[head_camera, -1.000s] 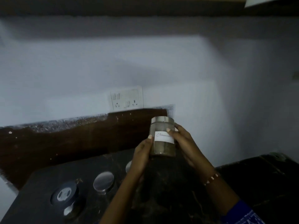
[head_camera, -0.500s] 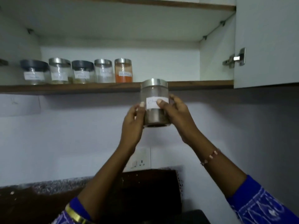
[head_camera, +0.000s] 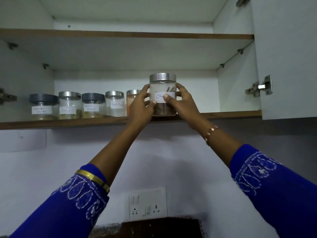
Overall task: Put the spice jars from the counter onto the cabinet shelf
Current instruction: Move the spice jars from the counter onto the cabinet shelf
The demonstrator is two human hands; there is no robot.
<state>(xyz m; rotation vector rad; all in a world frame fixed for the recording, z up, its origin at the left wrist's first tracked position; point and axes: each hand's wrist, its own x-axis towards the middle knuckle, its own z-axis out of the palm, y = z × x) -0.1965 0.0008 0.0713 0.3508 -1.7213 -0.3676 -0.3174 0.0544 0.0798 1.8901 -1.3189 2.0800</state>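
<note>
Glass and brushed metal are meeting at the front edge of the cabinet shelf [head_camera: 223, 115], a brown wood-edged board with white laminate walls behind it. Both hands are holding a round clear cinnamon jar [head_camera: 163, 107] there, its base sitting at or just above the shelf lip; I cannot tell whether it is touching. The jar is wearing a flat silver lid [head_camera: 162, 78] and a white paper label [head_camera: 160, 97] with handwriting beginning "Cinn", and brown flaky spice is filling its lower part.

The left hand [head_camera: 141, 104] is curling round the jar's left wall, its fingers [head_camera: 153, 102] pressing on the glass below the label. The right hand [head_camera: 182, 102] is wrapping the jar's right side, thumb lying across the label and the other fingers reaching behind the glass.

Left of the cinnamon jar, five more jars are standing in a row along the shelf. Nearest is an orange-powder jar [head_camera: 132, 102], partly hidden by the left hand. Next is a silver-lidded jar [head_camera: 114, 104] of pale contents, then a dark-lidded jar [head_camera: 93, 105], then another silver-lidded jar [head_camera: 69, 105], and farthest a squat jar with a wide dark lid [head_camera: 43, 107]. Each is carrying a small white label.

Right of the cinnamon jar, the open cabinet door [head_camera: 288, 57] is showing a steel hinge [head_camera: 259, 87]. Below the jar, a white switch-and-socket plate [head_camera: 147, 203] is sitting on the smooth pale wall, and embroidered blue sleeves [head_camera: 274, 182] are covering both forearms.
</note>
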